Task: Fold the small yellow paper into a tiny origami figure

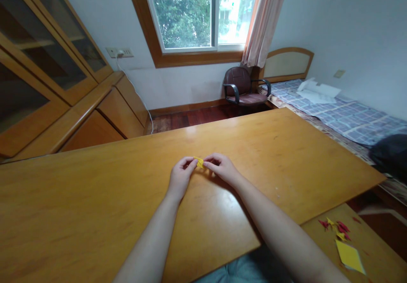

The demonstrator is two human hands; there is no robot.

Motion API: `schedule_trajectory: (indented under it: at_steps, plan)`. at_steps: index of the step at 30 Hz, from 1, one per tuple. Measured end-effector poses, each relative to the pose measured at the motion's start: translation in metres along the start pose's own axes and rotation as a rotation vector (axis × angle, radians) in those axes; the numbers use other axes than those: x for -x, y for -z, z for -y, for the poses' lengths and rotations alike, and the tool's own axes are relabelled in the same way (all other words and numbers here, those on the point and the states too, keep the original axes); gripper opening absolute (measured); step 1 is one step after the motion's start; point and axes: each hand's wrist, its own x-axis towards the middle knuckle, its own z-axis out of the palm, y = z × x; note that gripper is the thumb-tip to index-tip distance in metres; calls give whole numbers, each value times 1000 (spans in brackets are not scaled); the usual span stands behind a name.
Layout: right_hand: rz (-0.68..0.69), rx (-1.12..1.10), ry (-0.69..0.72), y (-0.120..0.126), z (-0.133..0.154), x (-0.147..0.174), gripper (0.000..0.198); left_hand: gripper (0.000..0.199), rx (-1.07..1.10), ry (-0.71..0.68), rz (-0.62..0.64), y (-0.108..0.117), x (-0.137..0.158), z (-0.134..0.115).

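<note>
Beyond the far edge of the wooden desk [79, 202] are one window [187, 12] and one chair [241, 84]. Left hand [180, 176] and right hand [224, 169], grip narrow, pinch one small yellow paper [199, 162] over the desk between far and near edges, with wood spreading widely leftward. Clustered red and yellow pieces [342, 227], hard to count, lie on a side board [378, 249] off the near right edge

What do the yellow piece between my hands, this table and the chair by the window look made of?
Yellow piece: probably paper, matte, judging by its thin, folded-looking edges. Table: wood or veneer, apparently varnished; grain streaks and glossy reflections show. Chair: leather or imitation, judging by its smooth sheen.
</note>
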Motion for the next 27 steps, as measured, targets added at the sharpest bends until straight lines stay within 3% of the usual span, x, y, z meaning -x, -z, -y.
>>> schedule_trajectory:
  at_steps: [5,27]
  plan:
    - [35,10,15,0,-1,-1,27,22,-50,5,83,1,0,-1]
    - [106,-75,-104,5,5,1,24,26,119,116,57,-2,0,1]
